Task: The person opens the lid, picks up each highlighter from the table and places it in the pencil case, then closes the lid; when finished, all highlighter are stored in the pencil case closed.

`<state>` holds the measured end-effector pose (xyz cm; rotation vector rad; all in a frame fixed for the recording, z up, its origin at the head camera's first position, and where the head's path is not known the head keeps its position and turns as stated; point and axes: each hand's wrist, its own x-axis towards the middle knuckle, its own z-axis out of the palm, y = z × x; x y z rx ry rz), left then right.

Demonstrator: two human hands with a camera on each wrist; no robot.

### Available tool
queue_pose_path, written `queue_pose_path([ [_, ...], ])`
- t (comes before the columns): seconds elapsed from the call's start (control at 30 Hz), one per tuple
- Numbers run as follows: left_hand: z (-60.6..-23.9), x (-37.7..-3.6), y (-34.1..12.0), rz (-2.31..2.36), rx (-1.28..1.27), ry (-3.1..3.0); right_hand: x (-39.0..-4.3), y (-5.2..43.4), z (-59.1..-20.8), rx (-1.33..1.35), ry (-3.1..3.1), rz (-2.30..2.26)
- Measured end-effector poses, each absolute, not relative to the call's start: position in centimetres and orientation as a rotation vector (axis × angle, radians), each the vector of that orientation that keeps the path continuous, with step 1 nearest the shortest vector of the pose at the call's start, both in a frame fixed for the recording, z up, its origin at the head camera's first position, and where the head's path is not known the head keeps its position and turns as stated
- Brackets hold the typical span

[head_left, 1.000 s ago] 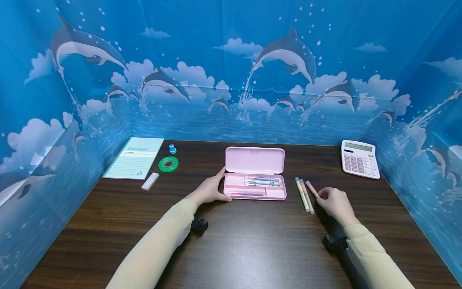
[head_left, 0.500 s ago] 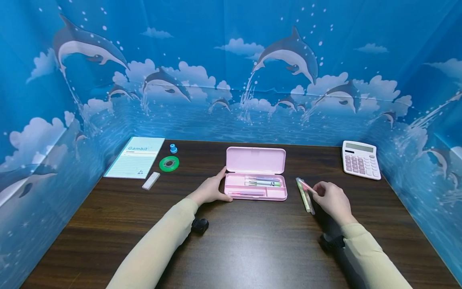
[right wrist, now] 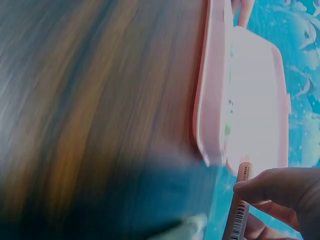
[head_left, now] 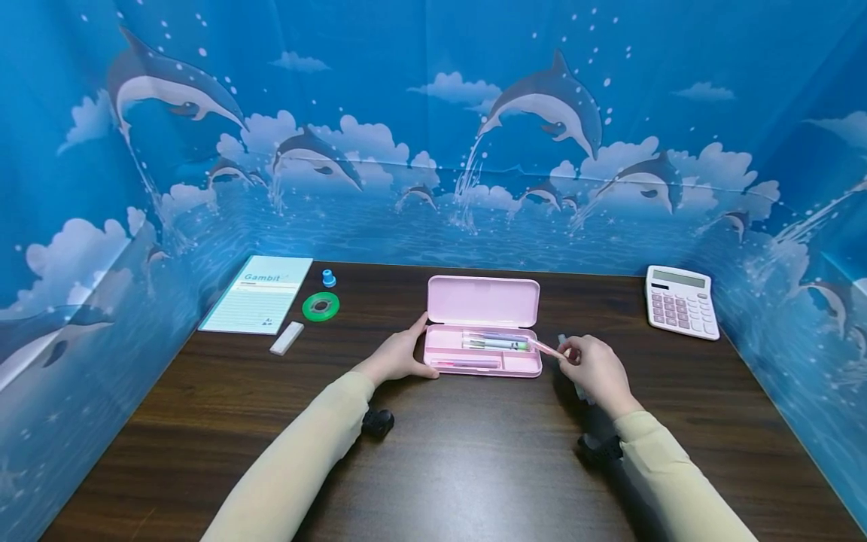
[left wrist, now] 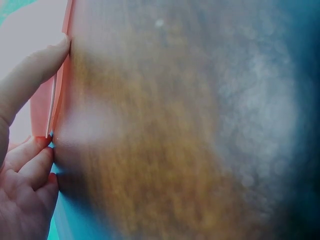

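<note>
Pen (head_left: 547, 349), pink, slants by the right end of the open pencil case (head_left: 520, 364); the right hand (head_left: 599, 370) pinches it between thumb and fingers. The left hand (head_left: 396, 359) holds the case's left end, fingers spread wide. I'd keep that brace firm and lower the pen level beside the stored pens (head_left: 497, 344). Dark, wood-grained desk (head_left: 488, 452); blue dolphin curtain (head_left: 379, 75) around its far, left and right sides.
</note>
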<state>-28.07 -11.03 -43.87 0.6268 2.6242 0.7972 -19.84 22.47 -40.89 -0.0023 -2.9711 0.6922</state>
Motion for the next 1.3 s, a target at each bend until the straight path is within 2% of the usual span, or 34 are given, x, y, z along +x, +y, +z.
queue_pose_path([
  [0.53,-43.9,-28.0,-10.6,0.813,0.61,2.612,-21.8,15.9,-41.1,0.371,-2.859,0.629],
  [1.3,-44.0,-27.9,-11.0,0.837,0.589,2.615,-23.0,10.5,-41.0,0.521,-2.791,0.67],
])
